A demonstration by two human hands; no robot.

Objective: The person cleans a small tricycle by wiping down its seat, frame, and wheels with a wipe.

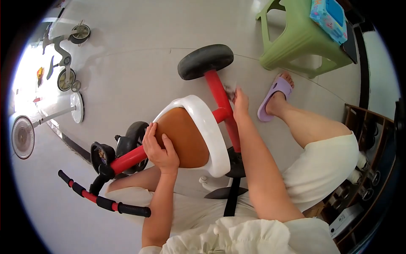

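Floor (139, 38): pale grey, glossy, faint seam lines. Strong daylight glare at left edge. Green plastic stool (300, 38) upper right, a blue wipes pack (329, 15) on top. Dark wooden shelf unit (372, 169) along right edge. Grey balance bike (63, 51) and white fan (23, 136) at left.
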